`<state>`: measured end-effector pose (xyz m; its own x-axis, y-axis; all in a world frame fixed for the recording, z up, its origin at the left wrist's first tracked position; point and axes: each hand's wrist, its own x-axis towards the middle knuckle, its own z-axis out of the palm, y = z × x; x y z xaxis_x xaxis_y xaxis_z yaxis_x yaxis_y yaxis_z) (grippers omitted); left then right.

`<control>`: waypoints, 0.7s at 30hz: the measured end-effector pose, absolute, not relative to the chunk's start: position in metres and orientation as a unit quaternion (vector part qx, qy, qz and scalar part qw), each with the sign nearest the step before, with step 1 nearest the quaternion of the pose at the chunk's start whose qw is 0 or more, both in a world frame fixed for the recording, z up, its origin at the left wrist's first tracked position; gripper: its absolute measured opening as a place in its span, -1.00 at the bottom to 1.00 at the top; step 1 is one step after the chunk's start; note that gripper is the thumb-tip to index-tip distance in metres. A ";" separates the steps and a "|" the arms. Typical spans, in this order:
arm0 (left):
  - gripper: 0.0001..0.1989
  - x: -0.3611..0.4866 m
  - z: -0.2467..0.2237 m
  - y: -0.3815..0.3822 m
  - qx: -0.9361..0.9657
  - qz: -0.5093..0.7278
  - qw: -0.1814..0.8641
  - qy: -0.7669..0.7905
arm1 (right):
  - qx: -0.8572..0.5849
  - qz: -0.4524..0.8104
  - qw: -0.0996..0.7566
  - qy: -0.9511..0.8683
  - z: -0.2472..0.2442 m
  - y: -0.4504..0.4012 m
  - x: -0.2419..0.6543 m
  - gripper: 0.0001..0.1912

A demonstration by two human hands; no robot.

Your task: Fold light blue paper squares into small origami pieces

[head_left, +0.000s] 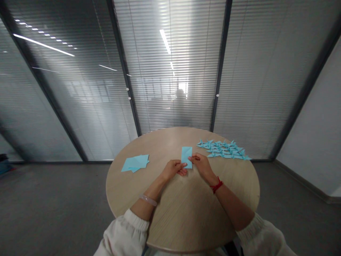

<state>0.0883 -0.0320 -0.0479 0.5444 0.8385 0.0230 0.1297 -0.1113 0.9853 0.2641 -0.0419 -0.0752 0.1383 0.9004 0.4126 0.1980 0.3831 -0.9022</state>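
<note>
A light blue sheet of origami paper point(186, 154), folded into an upright rectangle with a faint diagonal crease, is held between both hands above the middle of the table. My left hand point(174, 169) pinches its lower left edge, thumb on the front. At the right edge, the thumb and fingers of my right hand point(201, 164) close on the paper. To the left lies a small stack of blue paper sheets point(135, 163). On the right, several folded blue paper cranes point(225, 149) stand close together in rows.
The round wooden table point(170, 137) has its far edge near a glass partition with blinds point(176, 113). A white wall point(314, 135) rises at the right, and grey floor surrounds the table. Something blue point(4, 165) lies at the far left.
</note>
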 end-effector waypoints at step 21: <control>-0.48 0.083 -0.051 -0.028 0.693 0.346 0.512 0.371 | -0.484 0.311 0.560 -0.596 -0.071 -0.046 0.264 -0.67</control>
<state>0.0834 -0.0281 -0.0505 0.4848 0.8690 0.0994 0.1592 -0.1994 0.9669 0.2638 -0.0456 -0.0709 0.0949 0.9257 0.3662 0.2283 0.3378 -0.9131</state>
